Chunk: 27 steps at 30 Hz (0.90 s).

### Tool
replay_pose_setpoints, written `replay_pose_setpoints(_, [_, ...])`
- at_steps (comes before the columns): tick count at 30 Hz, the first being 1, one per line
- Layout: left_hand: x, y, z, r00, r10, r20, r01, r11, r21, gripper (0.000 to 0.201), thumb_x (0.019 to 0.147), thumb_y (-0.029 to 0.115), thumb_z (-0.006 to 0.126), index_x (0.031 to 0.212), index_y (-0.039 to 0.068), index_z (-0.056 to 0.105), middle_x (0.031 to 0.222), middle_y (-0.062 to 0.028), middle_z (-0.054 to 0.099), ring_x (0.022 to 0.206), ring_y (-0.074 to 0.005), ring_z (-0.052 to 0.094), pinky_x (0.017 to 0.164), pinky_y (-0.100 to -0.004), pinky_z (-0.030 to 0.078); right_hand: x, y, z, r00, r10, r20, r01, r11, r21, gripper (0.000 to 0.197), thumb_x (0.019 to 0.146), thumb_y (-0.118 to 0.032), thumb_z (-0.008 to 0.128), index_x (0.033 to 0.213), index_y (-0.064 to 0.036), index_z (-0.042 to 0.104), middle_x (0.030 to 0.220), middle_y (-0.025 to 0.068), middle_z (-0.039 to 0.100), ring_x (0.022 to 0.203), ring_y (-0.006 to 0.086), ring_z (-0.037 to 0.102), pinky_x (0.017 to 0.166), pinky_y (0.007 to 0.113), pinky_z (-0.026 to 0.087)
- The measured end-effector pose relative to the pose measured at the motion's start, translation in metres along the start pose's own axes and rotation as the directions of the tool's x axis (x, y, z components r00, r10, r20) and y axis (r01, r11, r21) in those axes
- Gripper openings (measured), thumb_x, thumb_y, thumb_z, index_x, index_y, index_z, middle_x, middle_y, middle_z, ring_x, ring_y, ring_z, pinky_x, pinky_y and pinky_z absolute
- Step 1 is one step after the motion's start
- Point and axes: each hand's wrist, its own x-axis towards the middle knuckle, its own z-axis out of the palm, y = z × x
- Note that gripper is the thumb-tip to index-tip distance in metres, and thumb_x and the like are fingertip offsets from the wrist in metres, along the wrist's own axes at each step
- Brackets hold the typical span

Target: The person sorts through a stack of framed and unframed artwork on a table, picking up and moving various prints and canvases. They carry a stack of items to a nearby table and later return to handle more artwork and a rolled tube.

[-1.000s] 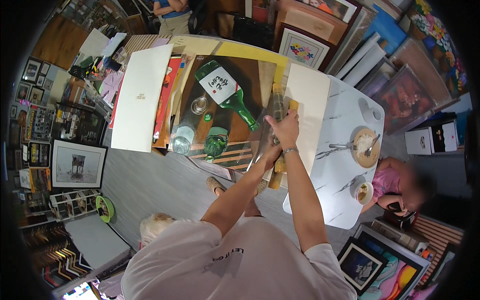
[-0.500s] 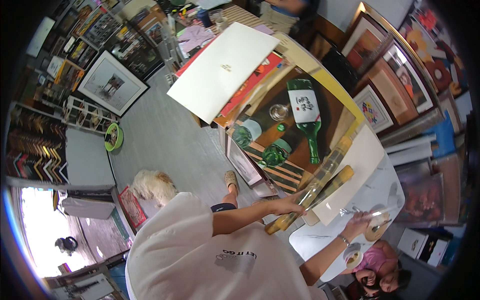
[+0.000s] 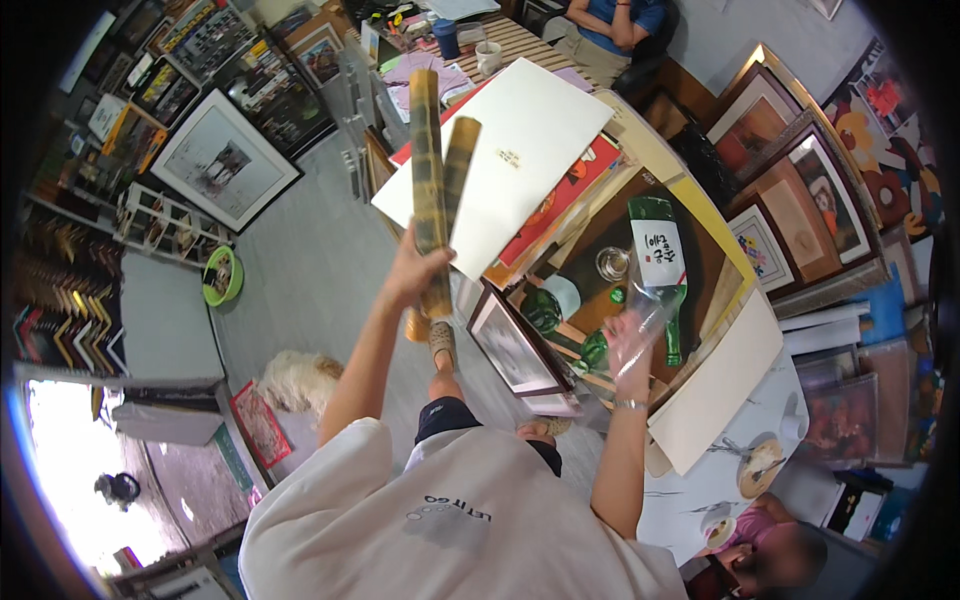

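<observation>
Both hands are working well apart now: the left hand (image 3: 420, 272) is closing its fingers around two long mottled rolls (image 3: 427, 165) near their lower ends, while the right hand (image 3: 627, 345) is curling over the painting, apparently gripping some clear film (image 3: 648, 318), though glare is hiding the exact hold. Here's the change: half a second ago the rolls were lying by the right-hand end of the work surface, and now they are standing out in the air on the left, splaying slightly apart at their far ends. That is leaving the painting's (image 3: 703, 255) right edge unobstructed by them, and seems to be separating the rolls from the film. Tawny yellow and brown, the rolls are showing darker bands, rather like bamboo, against the film's thin, glassy gleam. Down to the near left, a shaggy white dog (image 3: 303, 378) is keeping to the smooth grey floor. Under the right hand, the painting is displaying a glossy green bottle on dark brown, with a matte cream board (image 3: 722, 400) lying along its right side and a marbled table (image 3: 668, 505) showing beyond that. Farther off, a stiff white card (image 3: 520, 120) is resting on the stack, and at the far side a seated person in blue (image 3: 598, 30) is folding an arm.
</observation>
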Motion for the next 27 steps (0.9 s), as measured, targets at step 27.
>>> replay_pose_setpoints(27, [0.235, -0.046, 0.013, 0.811, 0.004, 0.585, -0.458, 0.626, 0.631, 0.097, 0.076, 0.054, 0.069, 0.14, -0.009, 0.032, 0.124, -0.0275, 0.052, 0.115, -0.0392, 0.051, 0.095, -0.0432, 0.044, 0.192, 0.156, 0.164, 0.911, -0.149, -0.385, -0.153, 0.744, -0.65, 0.056, 0.078, -0.03, 0.08, 0.119, 0.003, 0.06, 0.106, 0.0064, 0.066, 0.093, 0.0161, 0.06, 0.084, 0.03, 0.047])
